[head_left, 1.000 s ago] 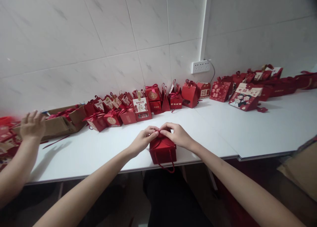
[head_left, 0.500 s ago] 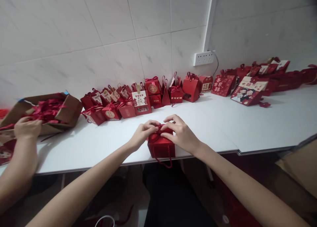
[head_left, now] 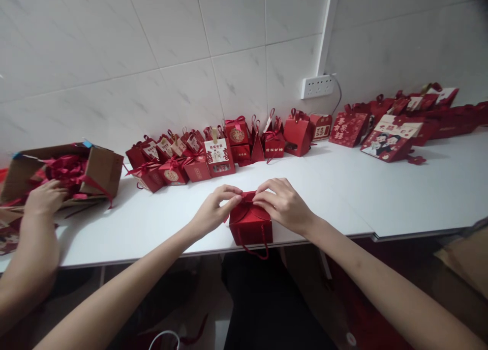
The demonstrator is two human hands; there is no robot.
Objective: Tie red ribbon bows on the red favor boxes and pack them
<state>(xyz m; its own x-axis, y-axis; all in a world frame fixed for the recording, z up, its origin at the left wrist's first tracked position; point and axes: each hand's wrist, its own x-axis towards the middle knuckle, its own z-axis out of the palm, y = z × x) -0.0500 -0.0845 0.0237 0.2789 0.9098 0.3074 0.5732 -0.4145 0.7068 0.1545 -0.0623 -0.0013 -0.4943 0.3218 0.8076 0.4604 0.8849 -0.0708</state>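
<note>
A small red gift box [head_left: 251, 228] stands at the table's front edge before me, with curved flaps on its top and a twisted red cord handle [head_left: 256, 253] hanging down its near side. At the top's left, my left hand [head_left: 219, 207] pinches the box with thumb and forefinger. My right hand [head_left: 284, 202] pinches the top from the right, its fingers bent. A narrow dark red strip, perhaps ribbon, shows between the fingertips, and their exact grip is partly hidden.
Finished-looking red gift boxes [head_left: 196, 167] line the wall, and more red boxes [head_left: 389, 136] stand at the right. Another person's hand [head_left: 46, 197] reaches into a cardboard carton [head_left: 109, 172] of red ribbons at the left. A power strip [head_left: 317, 86] is on the wall.
Both my hands have drawn in to a pinch at the box top, the right fingers lower and closer together. The other person's hand has moved further into the carton. The view has shifted slightly.
</note>
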